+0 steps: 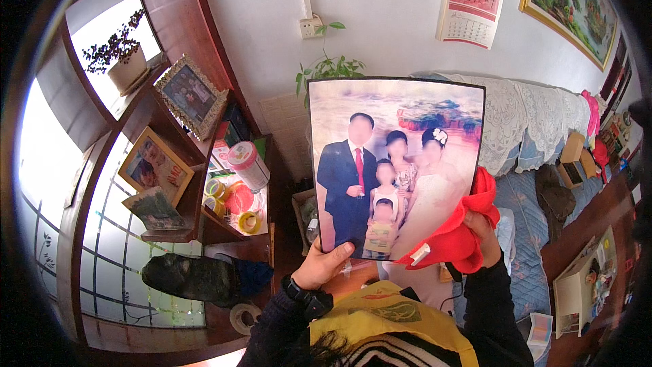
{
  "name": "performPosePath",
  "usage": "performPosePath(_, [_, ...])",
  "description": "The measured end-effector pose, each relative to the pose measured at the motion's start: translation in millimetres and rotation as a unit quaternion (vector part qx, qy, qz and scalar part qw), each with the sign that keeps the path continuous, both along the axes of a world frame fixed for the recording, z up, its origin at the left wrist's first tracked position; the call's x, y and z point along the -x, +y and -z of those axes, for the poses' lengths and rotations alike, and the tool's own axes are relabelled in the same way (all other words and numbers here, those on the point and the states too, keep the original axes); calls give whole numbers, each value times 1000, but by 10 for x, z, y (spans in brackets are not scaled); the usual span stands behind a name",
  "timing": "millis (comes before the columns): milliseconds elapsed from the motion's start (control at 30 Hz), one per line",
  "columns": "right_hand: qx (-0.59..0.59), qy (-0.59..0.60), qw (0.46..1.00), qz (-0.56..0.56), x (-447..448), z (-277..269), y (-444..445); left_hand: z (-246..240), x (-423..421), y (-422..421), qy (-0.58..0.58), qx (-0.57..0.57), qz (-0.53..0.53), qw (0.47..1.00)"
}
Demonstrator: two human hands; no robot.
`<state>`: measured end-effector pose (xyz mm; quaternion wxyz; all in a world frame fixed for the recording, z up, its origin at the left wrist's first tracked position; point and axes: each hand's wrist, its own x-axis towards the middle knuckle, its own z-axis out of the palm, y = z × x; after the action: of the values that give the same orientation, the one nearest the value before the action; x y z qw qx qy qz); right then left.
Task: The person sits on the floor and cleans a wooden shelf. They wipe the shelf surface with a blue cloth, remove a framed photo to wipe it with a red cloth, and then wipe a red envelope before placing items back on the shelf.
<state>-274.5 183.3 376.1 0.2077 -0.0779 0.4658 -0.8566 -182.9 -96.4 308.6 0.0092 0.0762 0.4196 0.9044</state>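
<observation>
A large portrait photo of several people, dark along its edge [397,168], is held up in front of me. My left hand [323,265] grips its lower left corner, with the thumb over the front. In my right hand [481,237] is a bunched red cloth [458,234] with a small white tag. The cloth lies against the photo's lower right edge and covers that corner. Whether my right fingers also hold the photo behind the cloth, I cannot tell.
To the left, wooden shelves hold framed photos [189,93] [153,165], a potted plant [127,66], a pink-lidded tub [248,163] and tape rolls [249,223]. A dark bag-like item [191,278] lies below. At right are a sofa with a blue quilted cover [524,234] and a low table [570,290].
</observation>
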Motion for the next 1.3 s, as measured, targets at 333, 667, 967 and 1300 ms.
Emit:
performPosePath(333, [-13,48,999,-22,9,-32,-71,110,30,-37,-31,12,-29,999])
performPosePath(667, [12,11,1000,-25,-10,-24,-79,10,-4,-10,-5,-7,-19,1000])
performPosePath(967, [39,9,999,-11,-9,-21,-88,-45,24,17,18,-16,-5,1000])
performPosePath(1300, [49,-13,998,-30,-11,-22,-63,-72,2,29,15,-21,13,1000])
